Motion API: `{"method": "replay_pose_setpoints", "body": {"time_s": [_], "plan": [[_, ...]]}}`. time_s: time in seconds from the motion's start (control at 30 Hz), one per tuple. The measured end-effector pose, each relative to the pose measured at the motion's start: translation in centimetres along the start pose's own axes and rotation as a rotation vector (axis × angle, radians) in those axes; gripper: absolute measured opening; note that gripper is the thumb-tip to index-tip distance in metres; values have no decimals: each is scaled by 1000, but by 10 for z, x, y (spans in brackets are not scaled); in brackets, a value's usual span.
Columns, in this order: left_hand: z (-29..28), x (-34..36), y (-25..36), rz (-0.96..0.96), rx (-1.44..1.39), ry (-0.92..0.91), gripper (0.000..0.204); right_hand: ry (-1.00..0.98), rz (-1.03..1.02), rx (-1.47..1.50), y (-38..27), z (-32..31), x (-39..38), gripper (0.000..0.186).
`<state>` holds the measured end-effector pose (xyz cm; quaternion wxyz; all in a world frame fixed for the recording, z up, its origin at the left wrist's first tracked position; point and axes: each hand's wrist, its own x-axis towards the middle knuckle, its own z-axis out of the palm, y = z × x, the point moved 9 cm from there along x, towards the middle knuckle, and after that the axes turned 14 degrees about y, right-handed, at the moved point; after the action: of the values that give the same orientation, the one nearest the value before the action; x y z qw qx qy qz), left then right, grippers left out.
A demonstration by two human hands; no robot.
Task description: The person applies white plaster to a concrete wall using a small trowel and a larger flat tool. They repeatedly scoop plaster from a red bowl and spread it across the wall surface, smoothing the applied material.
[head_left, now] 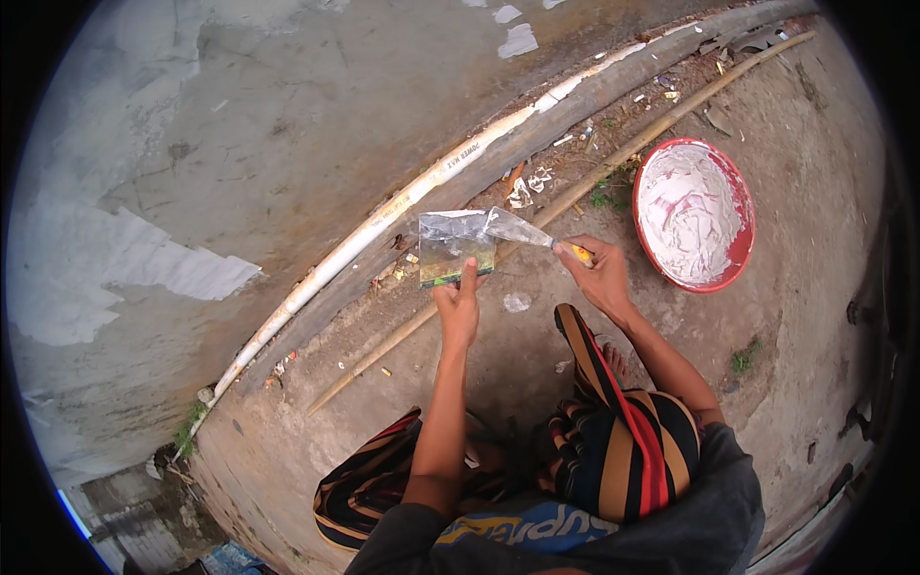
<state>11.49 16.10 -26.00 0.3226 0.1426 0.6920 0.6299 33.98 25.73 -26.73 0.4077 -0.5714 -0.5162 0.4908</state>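
Note:
My left hand [458, 309] grips a clear, flat rectangular plate [450, 254] by its near edge, thumb on top. White paste lies along the plate's far edge. In my right hand [596, 273] is a putty knife [520, 228] with a yellow-marked handle. Its wide blade points left and meets the plate's upper right corner, smeared with paste. To the right of my right hand, a red basin [750, 225] on the ground holds thick, swirled white paste [688, 216].
A grey wall [307, 115] with white paste patches rises at the left and far side. Along its foot runs a white pipe [422, 184]. A bamboo pole [652, 131] lies on the dirt ground [786, 316], with scraps of litter around it. My knees are bent below my hands.

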Motion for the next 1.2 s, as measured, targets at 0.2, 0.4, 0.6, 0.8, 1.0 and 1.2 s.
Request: {"method": "replay_pose_setpoints", "body": {"time_s": [0.2, 0.4, 0.6, 0.8, 1.0, 1.2], "plan": [[-10, 3, -23, -53, 191, -6, 42, 56, -96, -11, -43, -3, 8, 27], [-13, 9, -6, -65, -28, 66, 37, -12, -48, -80, -6, -9, 2, 25], [2, -1, -3, -55, 96, -74, 38, -31, 4, -70, -8, -4, -1, 23], [11, -10, -29, -68, 414, -253, 38, -33, -78, -11, -42, 12, -1, 23], [-5, -2, -26, -132, 155, -85, 32, 23, -69, 92, -49, -2, 11, 24], [-12, 18, -3, -185, -385, -99, 15, -41, 87, 248, 10, -15, 15, 21]]}}
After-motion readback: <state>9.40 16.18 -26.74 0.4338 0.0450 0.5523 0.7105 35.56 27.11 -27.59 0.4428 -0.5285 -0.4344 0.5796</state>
